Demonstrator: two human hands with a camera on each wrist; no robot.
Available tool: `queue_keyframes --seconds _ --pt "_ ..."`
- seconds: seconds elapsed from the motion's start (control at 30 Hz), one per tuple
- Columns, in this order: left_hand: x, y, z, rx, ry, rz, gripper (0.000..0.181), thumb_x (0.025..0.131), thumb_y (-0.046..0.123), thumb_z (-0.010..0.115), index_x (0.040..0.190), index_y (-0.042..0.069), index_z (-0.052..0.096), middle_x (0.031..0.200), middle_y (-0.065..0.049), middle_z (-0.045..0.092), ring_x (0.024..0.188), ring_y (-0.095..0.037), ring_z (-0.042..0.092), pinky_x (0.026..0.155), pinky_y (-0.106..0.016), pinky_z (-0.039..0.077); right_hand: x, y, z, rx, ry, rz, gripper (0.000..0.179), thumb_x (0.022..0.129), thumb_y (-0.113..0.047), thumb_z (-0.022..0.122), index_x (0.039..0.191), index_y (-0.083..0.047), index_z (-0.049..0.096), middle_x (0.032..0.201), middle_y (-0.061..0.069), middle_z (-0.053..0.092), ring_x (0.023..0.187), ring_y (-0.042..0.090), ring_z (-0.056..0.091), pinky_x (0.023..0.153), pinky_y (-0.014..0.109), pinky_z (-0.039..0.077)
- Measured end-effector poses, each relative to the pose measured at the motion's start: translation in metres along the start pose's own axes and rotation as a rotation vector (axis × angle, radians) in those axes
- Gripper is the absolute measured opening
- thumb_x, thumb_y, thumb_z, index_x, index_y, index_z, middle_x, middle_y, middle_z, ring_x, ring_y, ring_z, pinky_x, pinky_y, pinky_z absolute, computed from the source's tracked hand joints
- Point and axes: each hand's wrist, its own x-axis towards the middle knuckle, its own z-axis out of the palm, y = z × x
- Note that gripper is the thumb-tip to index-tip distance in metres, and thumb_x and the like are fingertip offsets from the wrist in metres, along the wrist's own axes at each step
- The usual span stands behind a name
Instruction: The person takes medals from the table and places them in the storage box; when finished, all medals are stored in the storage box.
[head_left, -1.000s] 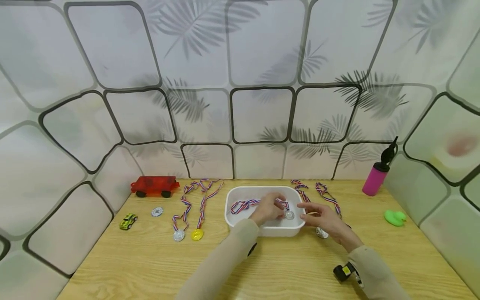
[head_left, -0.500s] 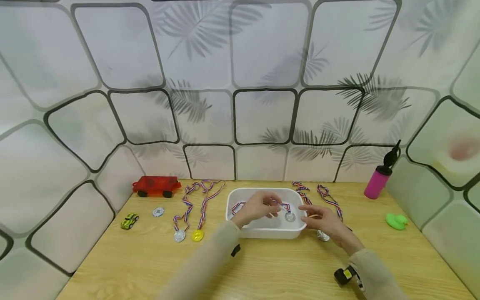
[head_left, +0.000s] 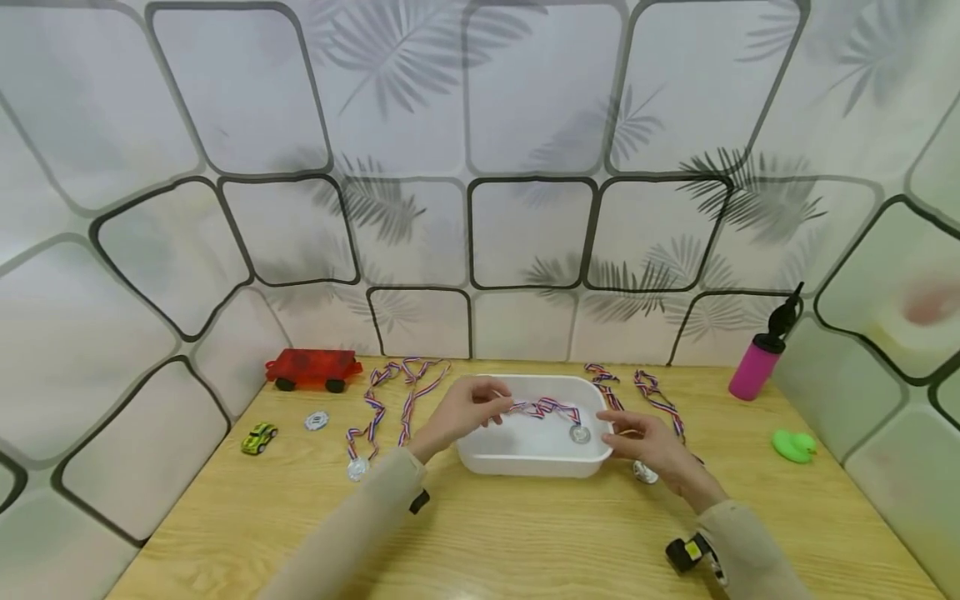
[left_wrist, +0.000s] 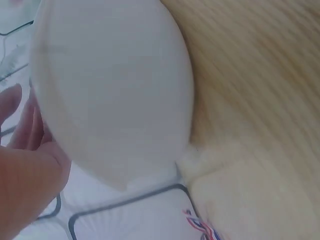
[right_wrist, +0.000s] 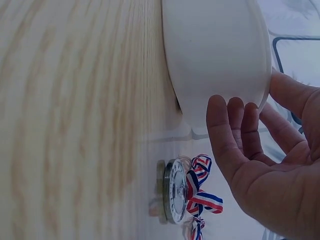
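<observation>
A white plastic tray (head_left: pixel 534 467) stands on the wooden table. Inside it lies a silver medal (head_left: pixel 580 433) on a red, white and blue ribbon (head_left: pixel 547 407) that runs left toward my left hand (head_left: pixel 463 407). That hand hovers over the tray's left end with relaxed fingers. In the left wrist view, its fingertips dip behind the tray's rim (left_wrist: pixel 50 105). My right hand (head_left: pixel 651 446) holds the tray's right end. In the right wrist view, fingertips (right_wrist: pixel 217 107) rest on the outer wall and others reach over the rim. Below it lies another silver medal (right_wrist: pixel 177 192).
Left of the tray lie a silver medal (head_left: pixel 357 469), ribbons, a poker chip (head_left: pixel 317 420), a toy car (head_left: pixel 259 438) and a red wheeled toy (head_left: pixel 313 369). On the right are another ribbon (head_left: pixel 660 396), a green duck (head_left: pixel 793 446) and a pink pump (head_left: pixel 752 367).
My left hand has drawn back leftward from beside the medal in the tray to the tray's left end. My right hand stays at the right rim.
</observation>
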Motion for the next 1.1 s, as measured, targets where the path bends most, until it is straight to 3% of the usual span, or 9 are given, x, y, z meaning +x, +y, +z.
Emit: queue_keyframes --seconds 0.17,0.27,0.4,0.53,0.7,0.8,0.9,1.1 --pt "-0.012 -0.004 -0.019 -0.047 0.1 -0.033 0.02 0.095 0.017 0.065 0.105 0.0 0.069 0.088 -0.023 0.069 0.069 -0.028 0.064 0.056 -0.032 0.051 -0.002 -0.001 0.0 -0.008 0.012 0.009 0.059 0.093 -0.018 0.068 0.141 0.007 0.045 0.109 0.013 0.052 0.094 0.018 0.062 0.086 0.039 0.058" --pt "-0.02 -0.005 -0.03 -0.076 0.13 -0.076 0.02 0.095 0.016 0.064 0.106 -0.001 0.068 0.092 -0.024 0.069 0.069 -0.023 0.064 0.056 -0.028 0.05 -0.002 -0.001 -0.001 -0.015 0.01 -0.008 0.059 0.093 -0.018 0.067 0.141 0.008 0.044 0.108 0.014 0.052 0.095 0.019 0.062 0.086 0.04 0.058" --pt "-0.032 -0.008 -0.044 -0.109 0.124 -0.14 0.023 0.096 0.015 0.062 0.11 -0.004 0.065 0.092 -0.018 0.07 0.07 -0.015 0.062 0.057 -0.024 0.047 0.0 0.0 0.0 -0.008 0.011 0.001 0.058 0.093 -0.019 0.068 0.141 0.006 0.046 0.109 0.013 0.052 0.096 0.019 0.061 0.086 0.037 0.058" --pt "-0.042 -0.015 -0.055 -0.116 0.108 -0.184 0.03 0.097 0.016 0.062 0.116 -0.007 0.062 0.091 -0.011 0.071 0.073 -0.016 0.063 0.059 -0.024 0.048 0.0 0.0 0.001 0.001 0.015 0.011 0.058 0.093 -0.019 0.068 0.141 0.005 0.047 0.109 0.014 0.053 0.095 0.018 0.062 0.086 0.037 0.058" --pt "-0.051 -0.024 -0.071 -0.059 0.085 -0.226 0.03 0.095 0.018 0.065 0.12 0.002 0.063 0.095 -0.012 0.07 0.078 -0.022 0.065 0.057 -0.03 0.049 0.0 -0.001 0.0 0.001 0.014 -0.006 0.058 0.093 -0.018 0.068 0.141 0.006 0.046 0.11 0.016 0.052 0.095 0.019 0.061 0.085 0.038 0.058" --pt "-0.056 -0.029 -0.082 -0.011 0.056 -0.215 0.031 0.093 0.015 0.067 0.122 0.004 0.063 0.099 -0.019 0.07 0.08 -0.025 0.066 0.058 -0.036 0.052 0.0 -0.001 -0.001 0.001 0.017 -0.006 0.058 0.093 -0.018 0.068 0.141 0.006 0.046 0.11 0.016 0.052 0.095 0.018 0.061 0.086 0.038 0.058" --pt "-0.06 -0.034 -0.093 0.05 0.031 -0.164 0.032 0.092 0.012 0.068 0.121 0.0 0.063 0.101 -0.021 0.07 0.081 -0.021 0.066 0.066 -0.039 0.055 0.0 0.0 -0.001 0.001 0.021 -0.009 0.057 0.093 -0.017 0.068 0.14 0.007 0.047 0.109 0.015 0.051 0.095 0.018 0.06 0.086 0.038 0.058" --pt "-0.069 -0.042 -0.114 0.169 -0.038 -0.103 0.032 0.089 0.005 0.07 0.118 -0.007 0.064 0.101 -0.022 0.07 0.081 -0.019 0.066 0.062 -0.031 0.053 0.0 0.001 0.0 0.013 0.013 -0.011 0.058 0.093 -0.017 0.068 0.14 0.007 0.046 0.108 0.014 0.051 0.095 0.019 0.061 0.086 0.039 0.058"
